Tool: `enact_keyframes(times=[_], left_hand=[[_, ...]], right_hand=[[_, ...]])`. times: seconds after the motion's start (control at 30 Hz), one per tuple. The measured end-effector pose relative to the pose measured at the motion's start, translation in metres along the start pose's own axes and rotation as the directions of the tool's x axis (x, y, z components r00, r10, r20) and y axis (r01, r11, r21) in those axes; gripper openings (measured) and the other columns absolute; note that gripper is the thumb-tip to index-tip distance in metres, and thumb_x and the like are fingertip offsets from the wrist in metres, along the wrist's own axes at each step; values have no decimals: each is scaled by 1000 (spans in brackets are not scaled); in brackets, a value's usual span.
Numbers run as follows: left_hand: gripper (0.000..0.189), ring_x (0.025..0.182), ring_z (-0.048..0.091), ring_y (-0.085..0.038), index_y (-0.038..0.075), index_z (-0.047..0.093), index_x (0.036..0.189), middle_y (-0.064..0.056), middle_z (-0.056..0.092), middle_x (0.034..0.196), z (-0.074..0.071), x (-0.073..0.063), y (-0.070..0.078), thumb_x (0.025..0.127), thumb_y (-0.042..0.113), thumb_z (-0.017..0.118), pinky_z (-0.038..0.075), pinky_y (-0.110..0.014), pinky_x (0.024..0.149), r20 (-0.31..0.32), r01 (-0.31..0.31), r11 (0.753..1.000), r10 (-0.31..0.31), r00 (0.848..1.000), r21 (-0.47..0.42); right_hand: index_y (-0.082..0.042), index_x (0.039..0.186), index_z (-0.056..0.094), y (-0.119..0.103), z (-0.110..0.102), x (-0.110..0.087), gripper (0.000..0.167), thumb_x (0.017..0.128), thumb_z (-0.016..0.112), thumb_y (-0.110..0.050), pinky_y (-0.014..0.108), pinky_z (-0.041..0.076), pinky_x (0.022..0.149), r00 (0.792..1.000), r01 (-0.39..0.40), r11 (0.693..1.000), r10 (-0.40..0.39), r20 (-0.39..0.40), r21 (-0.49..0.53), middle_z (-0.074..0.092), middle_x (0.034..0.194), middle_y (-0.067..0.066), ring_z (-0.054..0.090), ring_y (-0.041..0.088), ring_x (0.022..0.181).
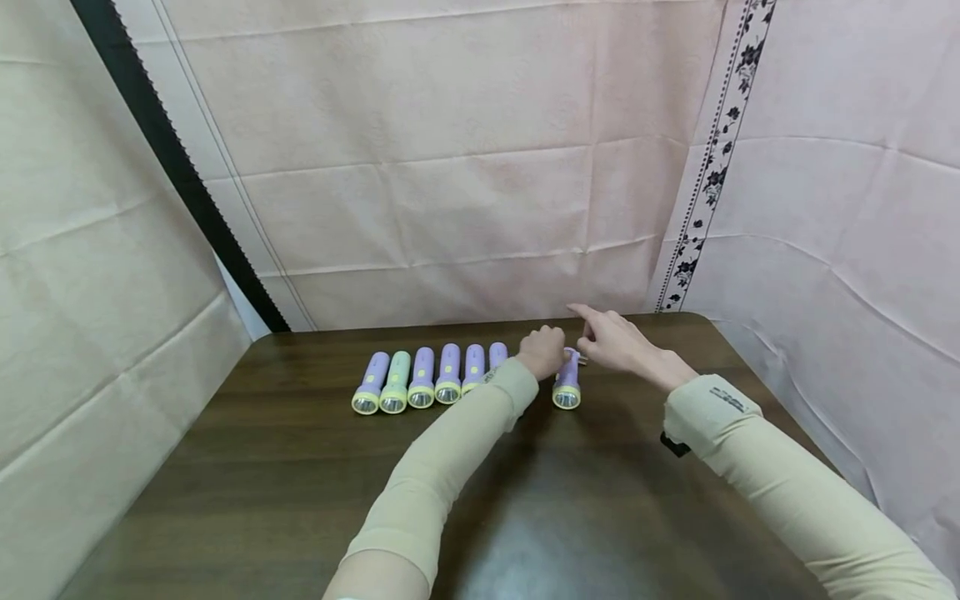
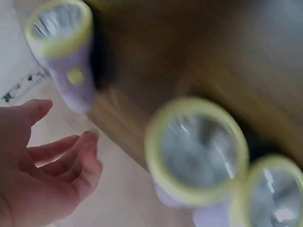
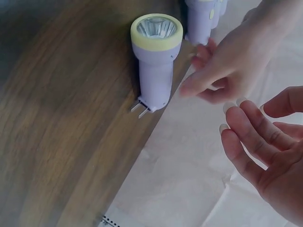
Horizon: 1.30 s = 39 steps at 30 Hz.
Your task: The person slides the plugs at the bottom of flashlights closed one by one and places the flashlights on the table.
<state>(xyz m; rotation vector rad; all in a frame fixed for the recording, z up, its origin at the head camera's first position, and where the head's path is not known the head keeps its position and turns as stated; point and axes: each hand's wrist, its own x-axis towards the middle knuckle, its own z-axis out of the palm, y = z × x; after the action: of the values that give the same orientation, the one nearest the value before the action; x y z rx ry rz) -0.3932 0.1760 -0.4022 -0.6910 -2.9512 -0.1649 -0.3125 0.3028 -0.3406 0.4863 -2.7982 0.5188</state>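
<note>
A lone purple flashlight [image 1: 567,379] with a yellow rim lies at the right, lens toward me. In the right wrist view, two metal plug prongs [image 3: 140,109] stick out of that flashlight's tail. My left hand [image 1: 543,352], loosely curled and holding nothing, is between it and a row of flashlights. Fingers bent and spread, my right hand [image 1: 617,340] hovers just right of the lone flashlight and grips nothing. In the row, a green flashlight [image 1: 396,382] lies among several purple ones, such as the leftmost purple flashlight [image 1: 371,383]. The left forearm partly hides the row's right end.
Everything lies near the far edge of a dark wooden table [image 1: 285,483]. Pale cloth [image 1: 465,192] hangs behind the table and at both sides, with a black strip [image 1: 180,167] at left and a flowered band [image 1: 712,179] at right.
</note>
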Motion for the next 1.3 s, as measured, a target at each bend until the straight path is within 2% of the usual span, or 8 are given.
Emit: enact_keyframes(times=[0.03, 0.23, 0.37, 0.53, 0.77, 0.9, 1.03, 1.3], left_hand=[[36, 99, 67, -25, 10, 64, 112, -7, 67, 110, 0, -2, 6, 94, 41, 57, 56, -35, 77, 38, 28, 999, -27, 999, -28], [50, 98, 68, -23, 8, 56, 112, -6, 68, 107, 10, -9, 21, 88, 51, 64, 55, -34, 75, 71, 125, 986, -118, 991, -109], [58, 99, 68, -24, 5, 50, 120, -7, 68, 110, 18, -12, 20, 85, 47, 69, 56, -34, 77, 81, 143, 985, -135, 987, -100], [58, 98, 68, -24, 2, 48, 125, -9, 67, 109, 24, -12, 14, 84, 36, 72, 56, -35, 77, 90, 160, 976, -147, 985, -151], [50, 90, 65, -23, 3, 52, 116, -9, 64, 102, 10, -12, 3, 82, 34, 73, 54, -33, 75, 100, 152, 955, -130, 986, -256], [45, 87, 65, -23, 5, 55, 110, -9, 63, 102, -12, -15, 1, 82, 34, 73, 53, -33, 72, 58, 118, 944, -105, 993, -307], [40, 82, 63, -21, 7, 56, 109, -7, 64, 98, -34, -16, -2, 84, 33, 73, 51, -31, 68, -14, 33, 941, -40, 999, -338], [43, 83, 65, -20, 7, 49, 117, -9, 66, 98, -49, -17, -15, 82, 18, 73, 51, -29, 69, -117, -142, 900, 103, 988, -412]], right_hand=[[-6, 142, 44, 1, 0, 0, 62, 81, 55, -6, 30, 43, 58, 1000, 1, 1000, -1, 0, 2, 65, 72, -2, 54, 11, 61], [-7, 142, 43, 2, 2, -3, 61, 82, 54, -7, 30, 43, 58, 1000, -18, 1000, 17, 16, 17, 65, 74, -2, 53, 11, 60], [-9, 143, 43, 2, 5, -4, 61, 83, 54, -8, 29, 43, 58, 1000, -19, 1000, 19, 15, 24, 65, 75, -2, 53, 11, 60], [-7, 141, 44, 4, 10, -7, 61, 82, 55, -7, 30, 43, 59, 1000, -16, 999, 16, 3, 31, 65, 73, -2, 53, 11, 60], [-8, 143, 43, 9, 10, -9, 62, 82, 55, -7, 32, 45, 62, 999, -36, 999, 36, 6, 30, 65, 74, -1, 54, 11, 62], [-8, 144, 41, 13, 4, -10, 63, 82, 54, -8, 32, 45, 62, 999, -50, 998, 50, -7, 25, 65, 75, 0, 55, 12, 62], [-5, 144, 41, 14, -4, -11, 63, 82, 53, -7, 30, 44, 60, 999, -31, 999, 32, -30, 31, 64, 74, 1, 54, 12, 61], [-6, 142, 42, 13, -7, -11, 63, 81, 54, -5, 31, 44, 60, 998, -4, 1000, 5, -59, 24, 65, 74, 2, 55, 12, 62]])
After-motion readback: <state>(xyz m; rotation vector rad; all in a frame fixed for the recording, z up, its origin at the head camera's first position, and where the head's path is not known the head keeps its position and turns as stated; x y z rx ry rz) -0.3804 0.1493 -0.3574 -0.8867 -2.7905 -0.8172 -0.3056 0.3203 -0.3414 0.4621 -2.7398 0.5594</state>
